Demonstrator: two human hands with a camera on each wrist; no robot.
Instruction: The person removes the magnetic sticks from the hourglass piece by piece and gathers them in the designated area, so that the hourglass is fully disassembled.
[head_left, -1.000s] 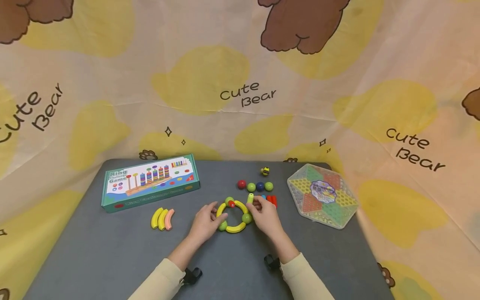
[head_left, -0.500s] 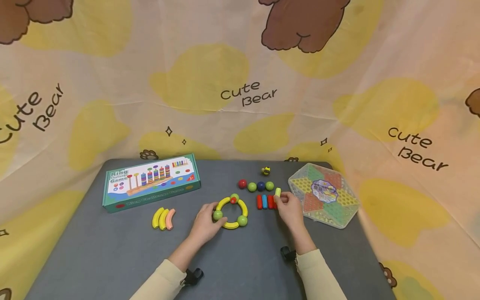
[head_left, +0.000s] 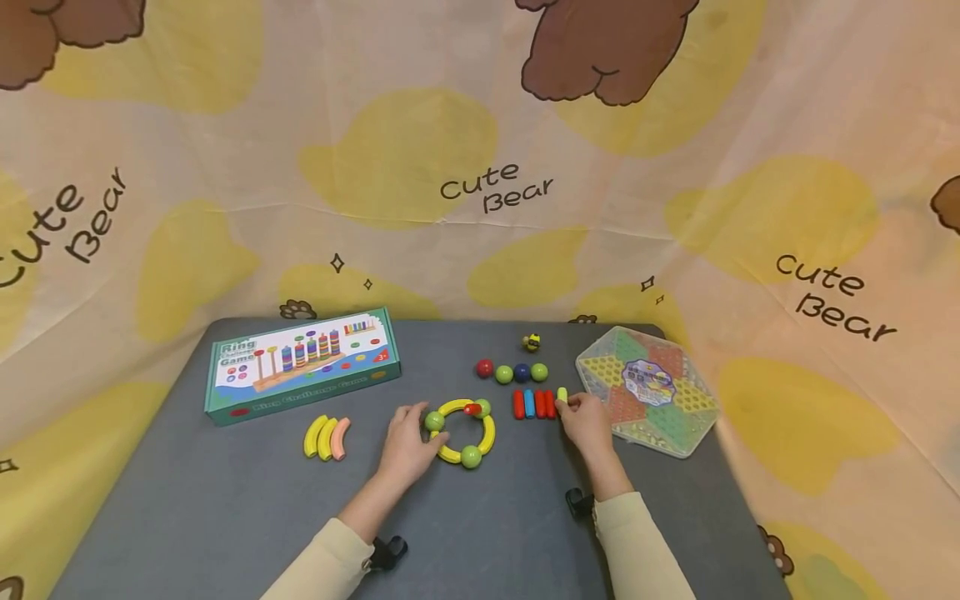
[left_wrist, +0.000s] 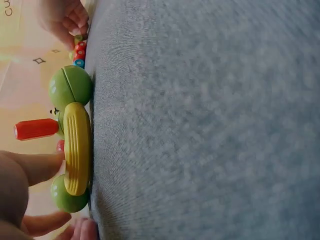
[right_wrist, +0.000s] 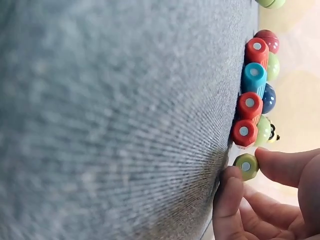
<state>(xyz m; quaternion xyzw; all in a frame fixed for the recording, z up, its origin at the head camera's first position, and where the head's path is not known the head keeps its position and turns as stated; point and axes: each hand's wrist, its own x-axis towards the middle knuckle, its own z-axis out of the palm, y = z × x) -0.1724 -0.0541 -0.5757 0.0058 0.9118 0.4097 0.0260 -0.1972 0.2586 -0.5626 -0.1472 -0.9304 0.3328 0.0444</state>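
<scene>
Ring (head_left: pixel 488 434), left side in curled grip of your left hand (head_left: pixel 407 442); your right hand (head_left: pixel 588 422) pinches green stick (head_left: pixel 562 394), right of red sticks (head_left: pixel 540 404).

From my station I see a ring (head_left: pixel 489 436), which lies flat on the tabletop (head_left: pixel 480 525). Three yellow curved pieces (left_wrist: pixel 77 150) join with three green balls (head_left: pixel 471 457), and a short red stick (left_wrist: pixel 37 129) stands up from the far right one. The yellow-green rod (head_left: pixel 562 394), short and faceted, is pinched in the right grip (head_left: pixel 587 425), just beside a red rod (head_left: pixel 551 405).
</scene>
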